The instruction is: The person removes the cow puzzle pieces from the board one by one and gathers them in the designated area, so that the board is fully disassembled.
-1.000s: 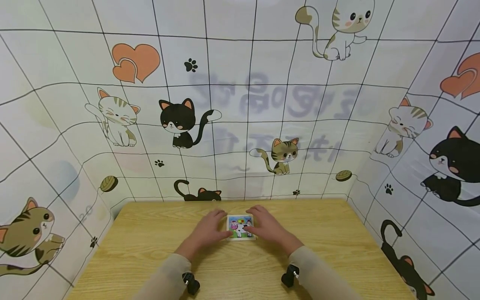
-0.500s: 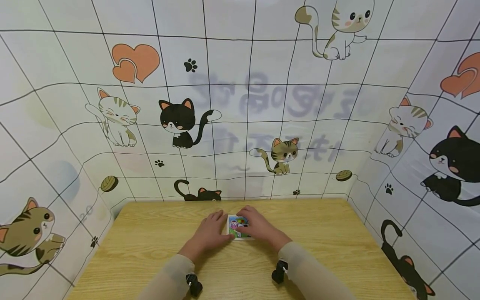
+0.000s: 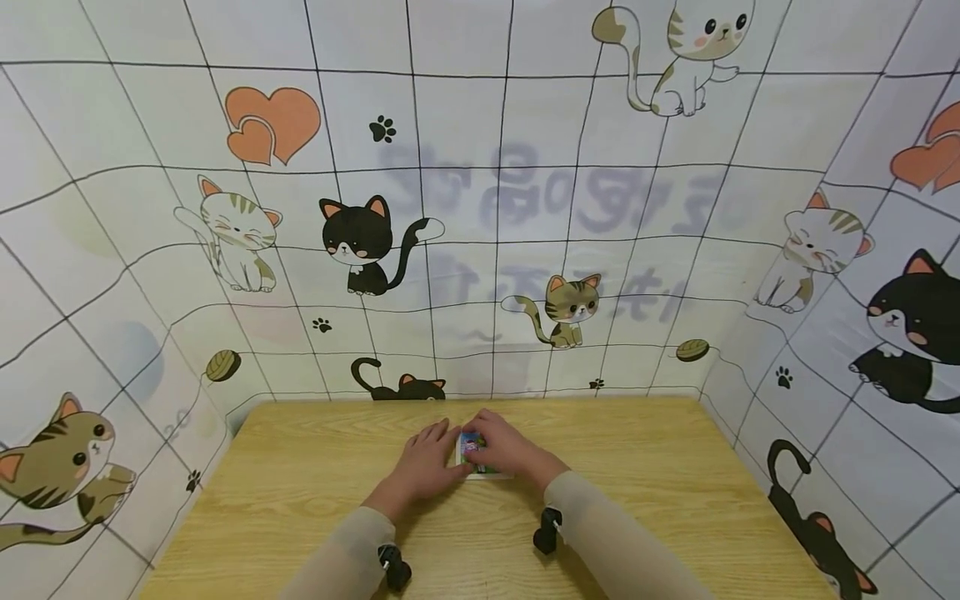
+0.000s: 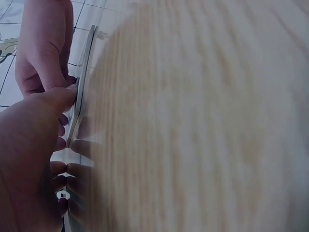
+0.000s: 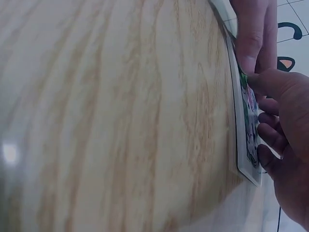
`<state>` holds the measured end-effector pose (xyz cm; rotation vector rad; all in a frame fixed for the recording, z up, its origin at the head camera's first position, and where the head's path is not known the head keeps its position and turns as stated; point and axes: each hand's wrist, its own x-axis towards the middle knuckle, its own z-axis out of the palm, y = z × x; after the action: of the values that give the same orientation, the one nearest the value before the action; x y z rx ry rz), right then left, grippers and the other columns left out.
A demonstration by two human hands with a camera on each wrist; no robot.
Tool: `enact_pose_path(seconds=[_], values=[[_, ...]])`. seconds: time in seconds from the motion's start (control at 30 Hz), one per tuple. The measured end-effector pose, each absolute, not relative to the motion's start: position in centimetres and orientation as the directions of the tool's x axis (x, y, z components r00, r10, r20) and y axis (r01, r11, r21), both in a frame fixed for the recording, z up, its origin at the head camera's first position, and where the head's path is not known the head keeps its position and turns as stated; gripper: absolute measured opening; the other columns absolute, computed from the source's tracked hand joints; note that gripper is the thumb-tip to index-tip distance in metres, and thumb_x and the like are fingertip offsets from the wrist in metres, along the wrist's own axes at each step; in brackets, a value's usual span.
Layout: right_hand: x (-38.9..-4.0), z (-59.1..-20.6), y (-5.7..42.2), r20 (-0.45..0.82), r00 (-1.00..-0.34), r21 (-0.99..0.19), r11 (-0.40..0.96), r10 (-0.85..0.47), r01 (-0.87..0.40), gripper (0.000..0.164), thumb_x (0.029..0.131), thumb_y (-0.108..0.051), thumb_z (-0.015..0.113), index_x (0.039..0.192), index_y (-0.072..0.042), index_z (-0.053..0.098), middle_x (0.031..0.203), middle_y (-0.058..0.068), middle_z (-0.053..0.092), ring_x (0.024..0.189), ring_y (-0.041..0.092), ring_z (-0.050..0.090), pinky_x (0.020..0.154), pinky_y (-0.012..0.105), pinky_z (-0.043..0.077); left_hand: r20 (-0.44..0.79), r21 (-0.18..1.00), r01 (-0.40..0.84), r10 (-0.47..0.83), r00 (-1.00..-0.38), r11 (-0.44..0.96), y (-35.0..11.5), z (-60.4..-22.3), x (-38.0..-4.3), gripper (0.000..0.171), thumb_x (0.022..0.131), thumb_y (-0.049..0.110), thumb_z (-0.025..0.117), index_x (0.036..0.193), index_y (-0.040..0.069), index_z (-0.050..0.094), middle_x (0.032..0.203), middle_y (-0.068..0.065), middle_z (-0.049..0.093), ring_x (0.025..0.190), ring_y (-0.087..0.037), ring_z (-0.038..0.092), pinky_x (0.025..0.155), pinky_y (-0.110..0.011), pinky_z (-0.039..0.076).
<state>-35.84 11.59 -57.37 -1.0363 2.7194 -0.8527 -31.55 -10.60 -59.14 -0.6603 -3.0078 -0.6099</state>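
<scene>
A small square picture board with a pale border and a bright cow picture lies flat on the wooden table. My left hand rests at its left side, thumb on the near left corner and fingers spread along the left edge. In the left wrist view, the left thumb presses at the board's edge. My right hand reaches over the board from the right and covers most of the picture. In the right wrist view, the right thumb meets the left thumb over the picture, and its loosely curled fingers touch the surface.
The table has a light wood grain and ends at a back edge just beyond the hands. White sheets printed with cats, hearts and grid lines hang behind and at both sides. Small black devices are strapped at both wrists.
My right hand has slid left across the picture, from the board's right edge to near its left side. The left hand stays at the left edge, shifted slightly right. The board lies in about the same place.
</scene>
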Motion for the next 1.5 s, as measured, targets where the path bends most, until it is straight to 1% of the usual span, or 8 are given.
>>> enact_pose_path(seconds=[0.1, 0.33, 0.53, 0.67, 0.83, 1.07, 1.3, 1.5], values=[[-36.0, -57.3, 11.6, 0.076, -0.76, -0.536, 0.616, -0.646, -0.577, 0.042, 0.104, -0.022, 0.078, 0.142, -0.005, 0.071, 0.131, 0.007, 0.06, 0.114, 0.021, 0.058, 0.101, 0.04, 0.053, 0.085, 0.377, 0.402, 0.401, -0.912, 0.835, -10.5, -59.0, -31.5, 0.079, 0.104, 0.059, 0.069, 0.166, 0.013, 0.05, 0.173, -0.024, 0.04, 0.159, -0.047, 0.037, 0.121, -0.073, 0.034], [-36.1, -56.4, 11.4, 0.038, -0.76, -0.579, 0.605, -0.649, -0.546, 0.042, 0.103, -0.019, 0.081, 0.14, -0.002, 0.07, 0.134, 0.012, 0.059, 0.122, 0.031, 0.059, 0.11, 0.051, 0.052, 0.08, 0.397, 0.395, 0.398, -0.914, 0.828, -10.5, -59.0, -31.5, 0.082, 0.104, 0.057, 0.07, 0.167, 0.01, 0.048, 0.173, -0.024, 0.039, 0.159, -0.048, 0.036, 0.122, -0.074, 0.032], [-36.4, -56.3, 11.3, 0.003, -0.763, -0.566, 0.628, -0.647, -0.534, 0.044, 0.103, -0.022, 0.081, 0.142, -0.005, 0.07, 0.135, 0.009, 0.059, 0.124, 0.027, 0.059, 0.112, 0.05, 0.051, 0.06, 0.405, 0.381, 0.392, -0.918, 0.831, -10.6, -59.2, -31.6, 0.084, 0.103, 0.058, 0.069, 0.17, 0.013, 0.045, 0.176, -0.023, 0.036, 0.161, -0.047, 0.032, 0.124, -0.073, 0.028], [-36.6, -56.3, 11.3, -0.002, -0.765, -0.585, 0.621, -0.644, -0.522, 0.045, 0.102, -0.022, 0.083, 0.141, -0.006, 0.07, 0.135, 0.009, 0.059, 0.122, 0.028, 0.06, 0.111, 0.05, 0.052, 0.073, 0.399, 0.385, 0.389, -0.918, 0.832, -10.7, -59.0, -31.5, 0.082, 0.104, 0.059, 0.07, 0.168, 0.013, 0.048, 0.174, -0.023, 0.039, 0.16, -0.047, 0.036, 0.123, -0.073, 0.032], [-36.8, -56.3, 11.1, -0.007, -0.77, -0.604, 0.616, -0.638, -0.505, 0.043, 0.101, -0.02, 0.084, 0.139, -0.006, 0.071, 0.132, 0.007, 0.059, 0.117, 0.026, 0.061, 0.107, 0.048, 0.054, 0.062, 0.415, 0.369, 0.379, -0.923, 0.832, -10.7, -58.9, -31.4, 0.084, 0.103, 0.06, 0.071, 0.168, 0.013, 0.048, 0.174, -0.022, 0.038, 0.16, -0.046, 0.035, 0.124, -0.071, 0.031], [-37.1, -56.6, 10.9, -0.005, -0.773, -0.564, 0.64, -0.634, -0.522, 0.039, 0.103, -0.02, 0.082, 0.138, -0.008, 0.071, 0.133, 0.005, 0.061, 0.12, 0.021, 0.062, 0.11, 0.045, 0.053, 0.062, 0.42, 0.368, 0.378, -0.924, 0.83, -10.8, -59.4, -31.7, 0.085, 0.102, 0.062, 0.071, 0.169, 0.015, 0.047, 0.175, -0.021, 0.037, 0.161, -0.045, 0.034, 0.125, -0.071, 0.03], [-37.0, -56.1, 10.7, -0.018, -0.779, -0.595, 0.633, -0.627, -0.496, 0.038, 0.101, -0.016, 0.084, 0.136, -0.005, 0.071, 0.132, 0.009, 0.061, 0.12, 0.026, 0.062, 0.111, 0.05, 0.052, 0.106, 0.462, 0.385, 0.381, -0.918, 0.799, -11.0, -60.1, -32.0, 0.088, 0.101, 0.067, 0.068, 0.168, 0.014, 0.048, 0.174, -0.022, 0.038, 0.16, -0.048, 0.034, 0.122, -0.076, 0.029], [-37.0, -55.8, 10.6, -0.04, -0.779, -0.606, 0.635, -0.626, -0.479, 0.036, 0.1, -0.012, 0.084, 0.132, -0.003, 0.069, 0.13, 0.011, 0.061, 0.118, 0.027, 0.061, 0.109, 0.051, 0.053, 0.112, 0.485, 0.385, 0.38, -0.918, 0.785, -11.1, -60.7, -32.2, 0.091, 0.1, 0.072, 0.066, 0.169, 0.015, 0.047, 0.175, -0.021, 0.038, 0.161, -0.048, 0.032, 0.124, -0.075, 0.026]])
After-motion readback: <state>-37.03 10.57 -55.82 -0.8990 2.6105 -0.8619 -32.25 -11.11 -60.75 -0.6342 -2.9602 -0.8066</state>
